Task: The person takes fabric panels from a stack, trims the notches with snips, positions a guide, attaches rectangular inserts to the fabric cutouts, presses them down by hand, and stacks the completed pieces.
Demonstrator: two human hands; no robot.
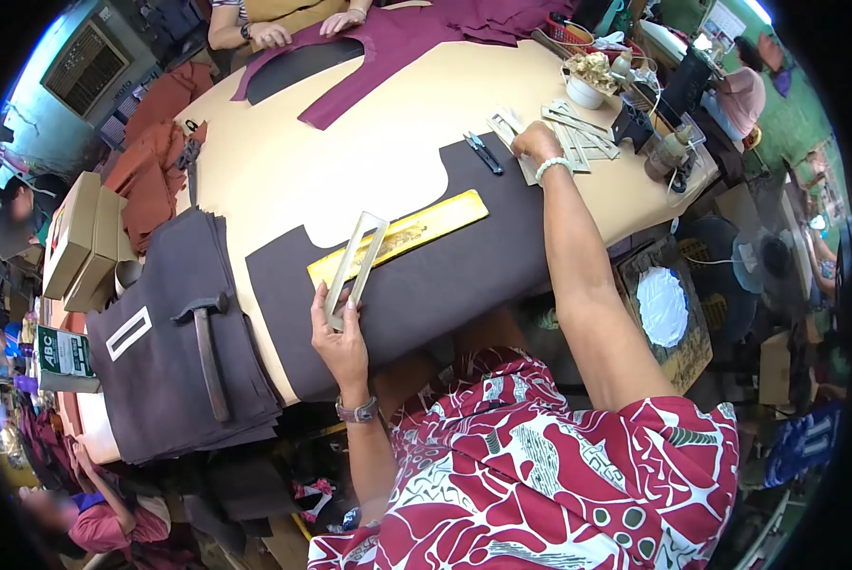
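Observation:
My left hand pinches the lower end of a narrow cream rectangular frame with a long slot, held tilted above the dark fabric panel. Behind it lies a long yellow strip with brownish smears along its middle. My right hand reaches to the far right of the panel, fingers closed at a similar pale slotted frame; the fingertips are partly hidden. Several more slotted frames lie in a loose pile beside it. A pair of thread snips rests to the left of that hand.
A hammer and a white slotted frame lie on stacked dark panels at left. Cardboard boxes stand behind. A white bowl and bottles crowd the right side. Across the table, another person's hands touch maroon fabric.

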